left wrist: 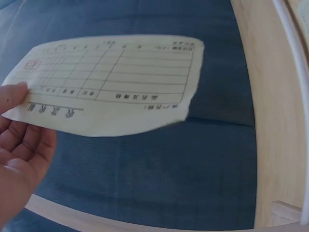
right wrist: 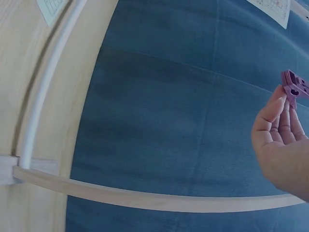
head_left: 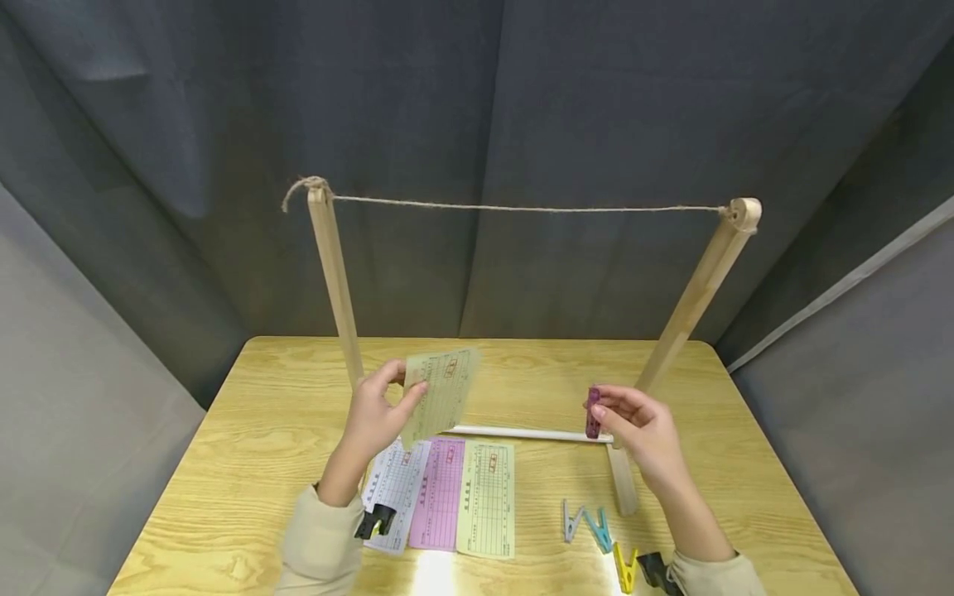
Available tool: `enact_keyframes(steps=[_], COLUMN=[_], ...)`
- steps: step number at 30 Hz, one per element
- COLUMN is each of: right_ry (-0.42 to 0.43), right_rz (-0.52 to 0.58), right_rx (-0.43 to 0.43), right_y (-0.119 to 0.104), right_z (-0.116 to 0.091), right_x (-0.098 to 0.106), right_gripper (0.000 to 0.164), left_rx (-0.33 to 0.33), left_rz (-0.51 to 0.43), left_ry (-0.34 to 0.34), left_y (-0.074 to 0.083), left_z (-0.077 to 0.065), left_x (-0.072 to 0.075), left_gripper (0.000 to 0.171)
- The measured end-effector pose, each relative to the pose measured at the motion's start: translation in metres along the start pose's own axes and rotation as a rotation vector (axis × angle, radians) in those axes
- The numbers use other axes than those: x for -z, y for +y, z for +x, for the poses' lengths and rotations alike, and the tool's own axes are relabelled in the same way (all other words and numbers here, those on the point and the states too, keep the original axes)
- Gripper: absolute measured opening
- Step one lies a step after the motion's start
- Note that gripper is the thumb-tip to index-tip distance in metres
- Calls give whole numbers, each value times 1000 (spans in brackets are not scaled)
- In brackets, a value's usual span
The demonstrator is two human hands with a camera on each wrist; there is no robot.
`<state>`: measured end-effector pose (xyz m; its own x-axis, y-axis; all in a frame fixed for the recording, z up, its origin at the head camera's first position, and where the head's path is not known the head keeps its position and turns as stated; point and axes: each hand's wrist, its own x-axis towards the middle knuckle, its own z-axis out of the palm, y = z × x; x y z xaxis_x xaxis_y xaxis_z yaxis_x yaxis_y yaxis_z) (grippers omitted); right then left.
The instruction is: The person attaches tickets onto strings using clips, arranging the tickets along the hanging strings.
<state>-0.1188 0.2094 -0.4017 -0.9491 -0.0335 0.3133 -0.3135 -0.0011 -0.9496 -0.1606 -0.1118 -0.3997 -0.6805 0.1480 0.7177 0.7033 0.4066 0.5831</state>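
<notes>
My left hand (head_left: 378, 416) pinches a pale yellow-green printed form (head_left: 441, 393) by its left edge, thumb in front, holding it raised near the left post. In the left wrist view the form (left wrist: 116, 82) stretches out from the thumb and bends slightly. On the other side, my right hand (head_left: 643, 426) grips a purple clothespin (head_left: 593, 412) between thumb and fingers, upright beside the right post. The right wrist view shows that clothespin (right wrist: 295, 87) at the fingertips. Above both hands a thin twine (head_left: 522, 208) runs between the posts with nothing hanging on it.
Wooden posts stand at left (head_left: 335, 281) and right (head_left: 689, 298), joined low by a white bar (head_left: 529, 433). White (head_left: 398, 488), pink (head_left: 438, 497) and yellow (head_left: 486, 501) forms lie on the table. Grey (head_left: 571, 521), blue (head_left: 599, 530) and yellow (head_left: 625, 568) clothespins lie at right.
</notes>
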Motion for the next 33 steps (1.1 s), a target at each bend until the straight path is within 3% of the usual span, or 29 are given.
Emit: enact_keyframes(steps=[8, 15, 22, 33], right_ry=[-42, -48, -55, -129], right_rz=[23, 52, -10, -23], right_rx=[17, 62, 96, 165], right_y=[-19, -35, -53, -85], right_z=[10, 21, 35, 61], right_x=[3, 1, -6, -22], right_gripper=[17, 25, 23, 22], left_rx=[6, -5, -7, 110], left_rz=[-46, -118, -177, -301], left_ry=[123, 163, 205, 271], left_y=[9, 16, 18, 20], left_z=[21, 40, 59, 83], left_x=[18, 33, 47, 60], left_gripper=[10, 9, 8, 12])
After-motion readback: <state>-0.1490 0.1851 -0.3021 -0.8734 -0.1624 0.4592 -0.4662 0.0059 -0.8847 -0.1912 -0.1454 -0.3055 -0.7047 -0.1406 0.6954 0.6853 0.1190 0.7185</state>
